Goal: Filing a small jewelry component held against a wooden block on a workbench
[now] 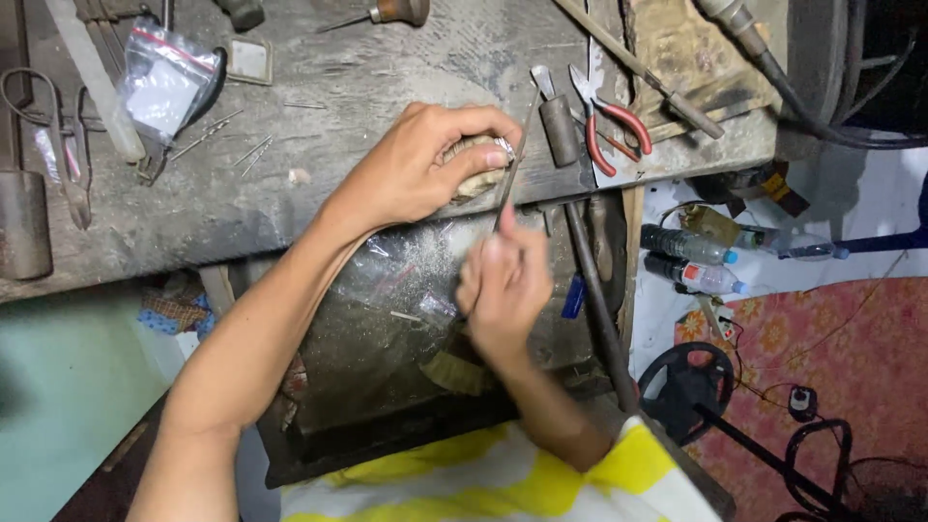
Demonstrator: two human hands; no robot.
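Leftmost, a rusty metal cylinder (21,224) is seen on the worn wooden workbench (319,77), with a pair of pliers (68,145) lying just beside it. Further along, a small clear plastic bag (164,82) with a red seal strip is laid near a few loose drill bits (208,135). Near the bench's front edge, the left hand (425,169) is closed over a small brownish workpiece (480,166), which is pressed down against the bench edge; a glint of silvery metal is seen at the fingertips. A thin metal file (512,169) is held against that piece by the right hand (501,290), whose fingers are pinched around the file's lower end below the bench, over a dark tray (387,387) dusted with filings. To the right, red-handled pliers (611,126) are laid on the bench beside a short dark cylinder (559,130). Beyond the bench, two plastic bottles (691,261) are seen on the floor.
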